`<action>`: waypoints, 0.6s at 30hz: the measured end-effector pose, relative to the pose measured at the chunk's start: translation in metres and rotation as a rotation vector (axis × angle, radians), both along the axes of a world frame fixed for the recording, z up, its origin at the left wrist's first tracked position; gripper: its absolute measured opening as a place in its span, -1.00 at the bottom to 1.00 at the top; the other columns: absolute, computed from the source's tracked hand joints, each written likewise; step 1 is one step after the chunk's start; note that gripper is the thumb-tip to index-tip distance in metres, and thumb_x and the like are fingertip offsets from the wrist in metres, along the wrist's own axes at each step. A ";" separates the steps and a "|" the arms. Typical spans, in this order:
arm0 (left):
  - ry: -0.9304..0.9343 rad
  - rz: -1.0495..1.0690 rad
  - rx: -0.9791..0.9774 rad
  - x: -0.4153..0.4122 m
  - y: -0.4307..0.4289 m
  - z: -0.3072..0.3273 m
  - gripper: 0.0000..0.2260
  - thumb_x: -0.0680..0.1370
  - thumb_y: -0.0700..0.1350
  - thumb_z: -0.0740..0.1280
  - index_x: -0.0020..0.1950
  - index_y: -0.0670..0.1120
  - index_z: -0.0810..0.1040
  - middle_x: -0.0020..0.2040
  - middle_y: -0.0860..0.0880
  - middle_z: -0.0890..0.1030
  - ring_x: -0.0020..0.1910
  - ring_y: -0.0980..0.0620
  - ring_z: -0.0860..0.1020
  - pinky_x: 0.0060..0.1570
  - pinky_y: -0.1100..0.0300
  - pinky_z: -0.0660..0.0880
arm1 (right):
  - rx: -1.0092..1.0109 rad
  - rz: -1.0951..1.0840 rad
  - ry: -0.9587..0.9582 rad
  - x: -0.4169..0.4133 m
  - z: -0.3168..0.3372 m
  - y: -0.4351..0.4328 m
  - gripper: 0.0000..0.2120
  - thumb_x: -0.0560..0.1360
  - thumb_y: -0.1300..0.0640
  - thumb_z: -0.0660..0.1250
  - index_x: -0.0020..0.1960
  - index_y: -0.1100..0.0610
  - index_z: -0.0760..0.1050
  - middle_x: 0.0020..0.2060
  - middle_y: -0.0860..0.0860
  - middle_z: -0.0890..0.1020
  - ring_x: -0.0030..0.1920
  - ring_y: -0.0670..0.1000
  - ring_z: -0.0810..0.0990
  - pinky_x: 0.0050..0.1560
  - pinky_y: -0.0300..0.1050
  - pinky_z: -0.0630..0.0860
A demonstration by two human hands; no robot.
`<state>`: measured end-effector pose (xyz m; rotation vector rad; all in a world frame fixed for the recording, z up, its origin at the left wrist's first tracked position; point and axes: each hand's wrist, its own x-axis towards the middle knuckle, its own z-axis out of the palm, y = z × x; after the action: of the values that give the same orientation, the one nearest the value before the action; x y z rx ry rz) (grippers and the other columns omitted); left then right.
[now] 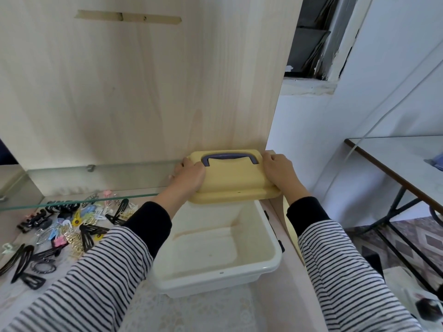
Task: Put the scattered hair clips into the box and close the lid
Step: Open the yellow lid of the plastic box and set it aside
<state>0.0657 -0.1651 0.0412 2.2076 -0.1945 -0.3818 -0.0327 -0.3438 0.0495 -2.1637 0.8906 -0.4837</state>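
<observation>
Now, lid (233, 178) gripped at both ends.
Left hand (190, 177) and right hand (278, 171) clasp it over the box's (215, 279) far rim.

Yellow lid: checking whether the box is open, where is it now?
In the head view, centre, the yellow lid is held between the left hand and right hand, above the far edge of the white box.

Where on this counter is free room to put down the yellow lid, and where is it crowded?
Bare counter lies in front of the white box, along its near wall. A narrow strip runs along the box's right side, probably too narrow for the lid. Left of the box, hair clips crowd the surface under the glass shelf.
</observation>
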 end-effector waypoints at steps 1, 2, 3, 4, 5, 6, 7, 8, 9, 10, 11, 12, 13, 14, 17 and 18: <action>0.002 -0.023 -0.022 0.000 0.002 0.002 -0.51 0.59 -0.03 0.00 0.52 -0.12 0.14 0.48 -0.16 0.24 0.42 -0.22 0.26 0.40 -0.11 0.20 | 0.015 -0.007 -0.014 0.000 0.001 0.000 -0.61 0.63 0.06 -0.02 -0.26 0.19 0.40 -0.33 0.00 0.43 -0.12 0.08 0.42 -0.10 -0.11 0.29; 0.007 -0.048 -0.053 0.000 0.004 0.002 -0.48 0.56 0.02 0.01 0.51 -0.11 0.16 0.47 -0.16 0.27 0.41 -0.22 0.28 0.39 -0.12 0.22 | 0.030 -0.016 -0.040 -0.001 0.002 0.001 -0.60 0.63 0.05 -0.02 -0.21 0.20 0.44 -0.30 0.01 0.46 -0.10 0.10 0.44 -0.09 -0.12 0.29; 0.018 -0.074 -0.090 0.001 0.007 0.002 -0.42 0.50 0.09 0.01 0.50 -0.09 0.19 0.45 -0.16 0.30 0.40 -0.21 0.30 0.38 -0.13 0.25 | 0.041 -0.027 -0.072 -0.002 0.003 0.001 -0.59 0.63 0.05 -0.02 -0.15 0.22 0.50 -0.25 0.04 0.51 -0.07 0.12 0.46 -0.07 -0.12 0.30; 0.028 -0.092 -0.127 0.002 0.012 0.001 -0.36 0.43 0.15 0.00 0.48 -0.06 0.22 0.44 -0.14 0.32 0.39 -0.19 0.32 0.37 -0.13 0.28 | 0.043 -0.039 -0.111 -0.004 0.004 0.002 -0.58 0.64 0.06 -0.03 -0.05 0.24 0.54 -0.17 0.07 0.54 -0.02 0.13 0.48 -0.05 -0.13 0.30; 0.032 -0.103 -0.159 -0.001 0.018 0.003 -0.32 0.39 0.19 0.00 0.48 -0.03 0.24 0.45 -0.11 0.33 0.39 -0.15 0.34 0.37 -0.12 0.30 | 0.045 -0.057 -0.151 -0.007 0.005 0.004 -0.57 0.64 0.09 -0.04 0.07 0.27 0.55 -0.11 0.08 0.54 0.01 0.12 0.48 -0.03 -0.14 0.30; 0.029 -0.109 -0.196 -0.007 0.026 0.006 -0.33 0.41 0.22 0.02 0.49 0.00 0.24 0.48 -0.08 0.31 0.41 -0.12 0.32 0.39 -0.07 0.29 | 0.046 -0.079 -0.196 -0.012 0.005 0.007 -0.59 0.64 0.11 -0.03 0.14 0.27 0.53 -0.08 0.06 0.52 0.02 0.09 0.46 -0.01 -0.16 0.29; 0.013 -0.108 -0.236 -0.012 0.034 0.008 -0.38 0.48 0.20 0.05 0.51 0.00 0.21 0.52 -0.04 0.26 0.46 -0.08 0.27 0.42 0.03 0.24 | 0.043 -0.100 -0.246 -0.017 0.005 0.009 -0.61 0.64 0.12 -0.02 0.17 0.26 0.53 -0.06 0.04 0.50 0.00 0.04 0.43 -0.01 -0.18 0.28; -0.021 -0.098 -0.270 -0.015 0.042 0.008 -0.45 0.57 0.13 0.06 0.54 -0.02 0.18 0.54 -0.01 0.21 0.49 -0.03 0.22 0.38 0.17 0.19 | 0.034 -0.119 -0.296 -0.023 0.003 0.012 -0.63 0.63 0.13 0.00 0.17 0.24 0.53 -0.06 0.02 0.50 -0.02 0.01 0.42 -0.03 -0.21 0.28; -0.072 -0.080 -0.286 -0.016 0.050 0.005 -0.52 0.63 0.05 0.06 0.55 -0.03 0.17 0.54 0.02 0.20 0.50 0.01 0.20 0.28 0.28 0.16 | 0.020 -0.136 -0.342 -0.029 0.001 0.015 -0.66 0.63 0.15 0.02 0.15 0.24 0.53 -0.05 0.03 0.54 -0.03 0.01 0.44 -0.08 -0.22 0.30; -0.137 -0.067 -0.295 -0.017 0.060 0.002 -0.55 0.65 0.00 0.06 0.54 -0.04 0.20 0.53 0.01 0.23 0.49 0.03 0.21 0.24 0.28 0.15 | 0.003 -0.151 -0.383 -0.034 -0.002 0.018 -0.68 0.61 0.16 0.05 0.11 0.25 0.53 -0.03 0.06 0.58 -0.05 0.02 0.46 -0.16 -0.23 0.32; -0.196 -0.058 -0.299 -0.019 0.069 0.000 -0.58 0.65 -0.02 0.08 0.52 -0.04 0.24 0.51 0.00 0.27 0.47 0.03 0.23 0.25 0.26 0.15 | -0.013 -0.160 -0.415 -0.040 -0.005 0.023 -0.71 0.60 0.17 0.07 0.09 0.24 0.53 -0.02 0.09 0.59 -0.06 0.03 0.48 -0.22 -0.27 0.33; -0.236 -0.045 -0.295 -0.022 0.077 -0.003 -0.59 0.64 -0.03 0.10 0.50 -0.03 0.28 0.49 -0.02 0.31 0.45 0.03 0.27 0.28 0.22 0.17 | -0.023 -0.171 -0.439 -0.046 -0.009 0.027 -0.75 0.58 0.17 0.10 0.07 0.21 0.53 -0.02 0.09 0.59 -0.06 0.02 0.49 -0.23 -0.32 0.33; -0.265 -0.036 -0.287 -0.025 0.084 -0.005 -0.60 0.63 -0.02 0.13 0.47 -0.02 0.31 0.46 -0.02 0.34 0.43 0.02 0.29 0.29 0.18 0.19 | -0.024 -0.175 -0.453 -0.052 -0.014 0.032 -0.78 0.56 0.17 0.12 0.04 0.19 0.52 -0.02 0.07 0.59 -0.05 0.02 0.51 -0.22 -0.35 0.34; -0.273 -0.030 -0.276 -0.027 0.091 -0.008 -0.61 0.62 -0.01 0.15 0.45 0.00 0.34 0.44 -0.02 0.35 0.41 0.02 0.31 0.26 0.17 0.22 | -0.021 -0.172 -0.462 -0.057 -0.018 0.036 -0.82 0.55 0.18 0.14 0.02 0.17 0.51 -0.02 0.07 0.57 -0.04 0.02 0.52 -0.21 -0.35 0.34; -0.258 -0.013 -0.260 -0.037 0.105 -0.015 -0.64 0.61 -0.03 0.21 0.42 0.01 0.38 0.42 -0.01 0.37 0.39 0.01 0.34 0.18 0.20 0.23 | -0.048 -0.175 -0.465 -0.071 -0.027 0.051 -0.89 0.52 0.20 0.19 -0.01 0.17 0.47 0.00 0.05 0.51 -0.13 -0.10 0.48 -0.25 -0.47 0.32; -0.269 -0.009 -0.262 -0.040 0.107 -0.018 -0.64 0.60 -0.05 0.23 0.40 0.01 0.39 0.42 -0.01 0.38 0.38 0.02 0.34 0.17 0.21 0.23 | -0.061 -0.193 -0.472 -0.073 -0.031 0.055 -0.90 0.52 0.20 0.21 0.00 0.18 0.46 0.01 0.04 0.47 -0.16 -0.16 0.45 -0.25 -0.50 0.33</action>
<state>0.0257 -0.0577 0.0236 1.9918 -0.3783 -0.0573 -0.1060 -0.2890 0.0190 -1.9004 0.8229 -1.0769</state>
